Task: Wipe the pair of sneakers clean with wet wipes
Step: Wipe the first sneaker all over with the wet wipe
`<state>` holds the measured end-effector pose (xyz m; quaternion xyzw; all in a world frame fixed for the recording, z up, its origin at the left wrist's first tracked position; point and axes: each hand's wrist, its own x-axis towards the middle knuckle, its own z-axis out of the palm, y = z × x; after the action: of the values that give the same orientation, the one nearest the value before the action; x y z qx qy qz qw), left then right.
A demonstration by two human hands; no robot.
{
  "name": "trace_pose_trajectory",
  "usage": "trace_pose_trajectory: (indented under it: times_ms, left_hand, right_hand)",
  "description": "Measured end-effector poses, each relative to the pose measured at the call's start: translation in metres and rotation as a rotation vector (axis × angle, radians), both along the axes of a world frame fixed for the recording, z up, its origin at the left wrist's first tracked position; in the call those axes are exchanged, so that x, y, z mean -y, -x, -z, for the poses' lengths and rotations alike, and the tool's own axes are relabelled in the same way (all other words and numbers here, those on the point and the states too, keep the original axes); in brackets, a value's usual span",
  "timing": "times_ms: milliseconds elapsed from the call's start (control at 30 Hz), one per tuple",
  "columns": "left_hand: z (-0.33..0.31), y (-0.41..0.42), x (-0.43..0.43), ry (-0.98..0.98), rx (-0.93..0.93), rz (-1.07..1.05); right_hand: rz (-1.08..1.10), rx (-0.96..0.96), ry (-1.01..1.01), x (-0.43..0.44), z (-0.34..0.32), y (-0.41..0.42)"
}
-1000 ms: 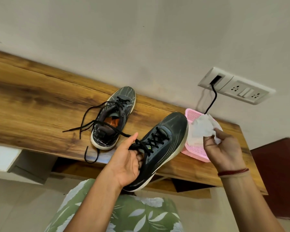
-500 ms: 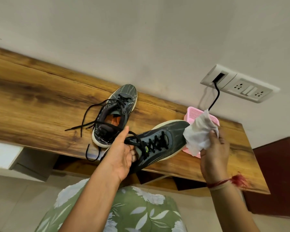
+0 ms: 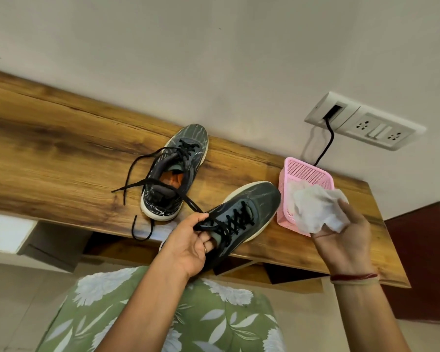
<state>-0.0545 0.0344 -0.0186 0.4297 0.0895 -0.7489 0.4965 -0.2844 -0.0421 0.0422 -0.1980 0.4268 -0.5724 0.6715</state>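
One sneaker (image 3: 168, 199) on the desk (image 3: 61, 153), left hand (image 3: 188, 246) gripping the second sneaker (image 3: 255, 205), right hand (image 3: 347, 241) fingers pinching a crumpled wipe (image 3: 318, 210)

A wood-grain desk (image 3: 48, 138) runs along a plain off-white wall (image 3: 214, 59), where a black cable (image 3: 325, 151) hangs from a white socket panel (image 3: 366, 123). Pale floor tiles (image 3: 15, 301) lie below, with a maroon cabinet (image 3: 422, 262) at right.
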Motion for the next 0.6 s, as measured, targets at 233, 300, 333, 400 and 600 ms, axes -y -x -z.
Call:
trace_pose_trajectory:
  times_ms: [233,300,333,400,600]
  left_hand:
    - [-0.003,0.008,-0.004,0.016,0.053,-0.046]
    - [-0.005,0.011,-0.004,0.034,0.101,-0.040]
    - [-0.004,0.012,-0.004,0.036,0.117,-0.034]
    - [-0.001,0.014,-0.003,0.029,0.117,-0.025]
    - [0.004,0.010,0.000,-0.004,0.090,0.002]
  right_hand:
    - [0.265,-0.682,0.248,-0.003,0.030,-0.032]
    - [0.297,-1.100,0.478,-0.006,0.036,-0.038]
    - [0.241,-1.284,0.573,-0.009,0.040,-0.040]
    - [0.061,-1.540,0.674,-0.015,0.057,-0.040]
    - [-0.391,-1.804,0.934,-0.025,0.095,-0.024]
